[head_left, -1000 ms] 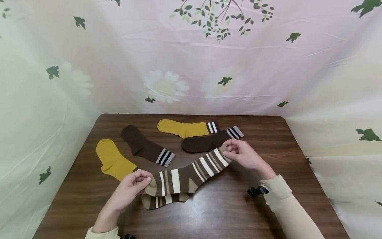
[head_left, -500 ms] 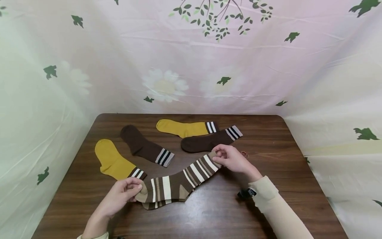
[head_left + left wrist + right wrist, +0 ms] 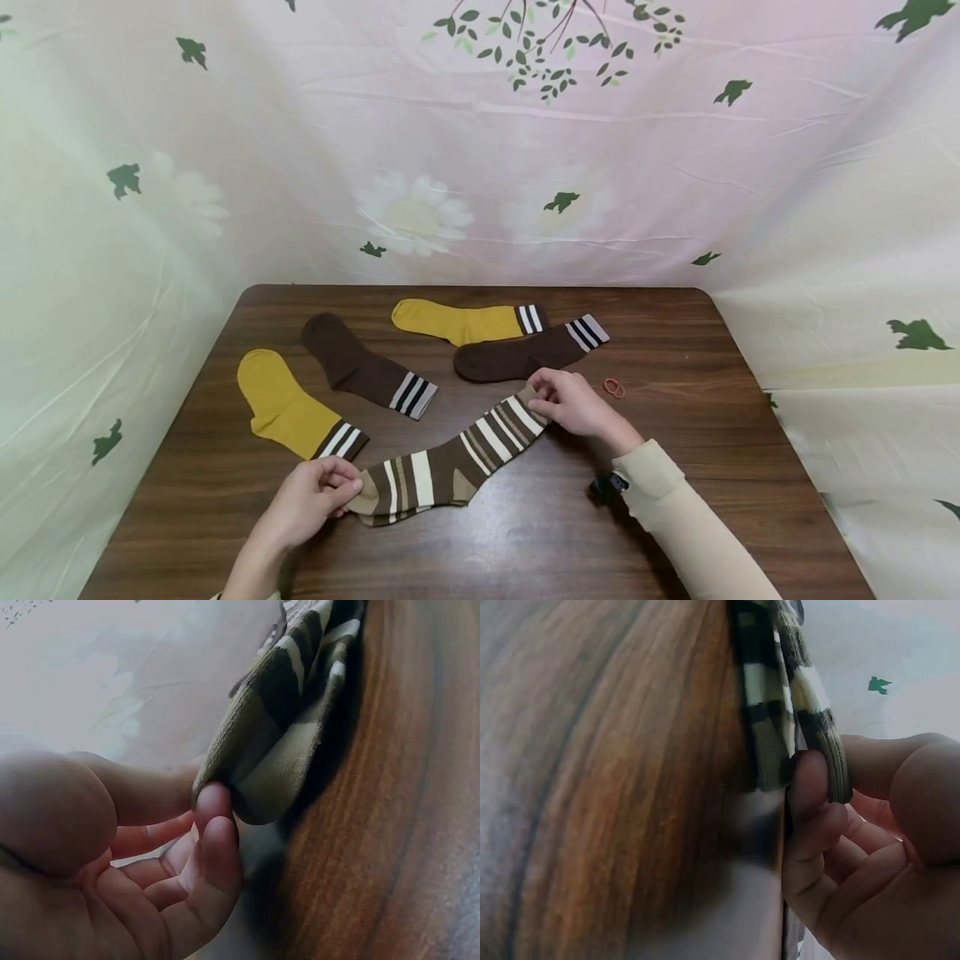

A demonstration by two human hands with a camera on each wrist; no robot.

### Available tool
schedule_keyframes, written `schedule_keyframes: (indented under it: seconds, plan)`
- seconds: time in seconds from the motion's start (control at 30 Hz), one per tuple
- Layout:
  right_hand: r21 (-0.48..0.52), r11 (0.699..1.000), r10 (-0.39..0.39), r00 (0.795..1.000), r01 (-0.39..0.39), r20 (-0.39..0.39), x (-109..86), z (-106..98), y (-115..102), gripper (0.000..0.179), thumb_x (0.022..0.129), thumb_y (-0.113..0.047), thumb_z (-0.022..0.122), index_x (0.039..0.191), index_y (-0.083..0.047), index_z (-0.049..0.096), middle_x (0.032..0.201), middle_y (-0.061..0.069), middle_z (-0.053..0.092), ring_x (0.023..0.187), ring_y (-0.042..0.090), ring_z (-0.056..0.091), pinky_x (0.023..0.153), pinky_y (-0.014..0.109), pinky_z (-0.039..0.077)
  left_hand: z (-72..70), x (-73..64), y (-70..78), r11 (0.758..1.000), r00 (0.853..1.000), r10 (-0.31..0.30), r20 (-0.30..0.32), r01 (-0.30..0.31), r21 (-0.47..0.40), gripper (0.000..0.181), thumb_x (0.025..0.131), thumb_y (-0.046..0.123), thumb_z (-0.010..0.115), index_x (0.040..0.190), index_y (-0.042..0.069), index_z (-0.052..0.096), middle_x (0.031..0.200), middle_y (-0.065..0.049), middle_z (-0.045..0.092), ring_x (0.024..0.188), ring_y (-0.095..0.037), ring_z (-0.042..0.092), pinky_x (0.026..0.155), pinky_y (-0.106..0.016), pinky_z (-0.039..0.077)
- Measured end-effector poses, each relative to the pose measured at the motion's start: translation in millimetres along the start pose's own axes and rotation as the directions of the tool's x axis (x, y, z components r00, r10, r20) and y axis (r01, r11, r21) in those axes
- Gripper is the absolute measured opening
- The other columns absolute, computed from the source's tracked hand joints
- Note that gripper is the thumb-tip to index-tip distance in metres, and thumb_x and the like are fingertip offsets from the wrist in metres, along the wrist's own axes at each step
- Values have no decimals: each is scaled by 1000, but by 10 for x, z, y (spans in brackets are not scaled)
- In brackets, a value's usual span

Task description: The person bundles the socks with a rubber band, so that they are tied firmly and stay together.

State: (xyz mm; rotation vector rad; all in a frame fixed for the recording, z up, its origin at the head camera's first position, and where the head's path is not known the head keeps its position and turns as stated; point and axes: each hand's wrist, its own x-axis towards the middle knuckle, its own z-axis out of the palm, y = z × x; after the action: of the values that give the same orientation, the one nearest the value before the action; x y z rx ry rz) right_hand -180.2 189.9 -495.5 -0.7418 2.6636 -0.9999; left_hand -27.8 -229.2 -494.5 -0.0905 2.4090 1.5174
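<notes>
A brown sock with white and tan stripes is stretched between my two hands, over a matching striped sock whose edge shows beneath it. My left hand pinches the tan toe between thumb and fingers. At the cuff end my right hand pinches the ribbed edge. In the left wrist view the lower sock's tan toe lies just below the pinched one. The lower sock's cuff appears beside my fingertips in the right wrist view, apart from the cuff I hold.
Behind lie a yellow sock and a dark brown sock, partly overlapping. Another dark brown sock and a yellow sock lie left. Red rubber bands rest right of my right hand on the wooden table.
Both hands have moved left and the left one lower, bringing the striped sock over its match, which now shows less. The red bands have come into view as the right hand shifted away.
</notes>
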Motion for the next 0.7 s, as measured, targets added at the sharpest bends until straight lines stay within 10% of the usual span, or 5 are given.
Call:
schedule_keyframes:
  seconds: [0.37,0.7]
  plan:
    - [-31,999,-24,1000,23,-12,26,50,32,23,97,-13,78,117,-8,68,90,-6,70,80,7,66,77,32,56,45,-21,30,994,997,-51,-66,57,95,8,94,5,77,93,2,70,77,-2,66,64,-11,62,60,-26,54]
    - [-92,991,-101,995,101,4,21,49,45,35,97,-11,76,131,-8,68,122,7,70,95,18,66,80,38,55,98,-86,138,930,988,-48,-149,98,355,13,94,25,80,91,13,76,77,9,70,76,-8,63,71,-31,51]
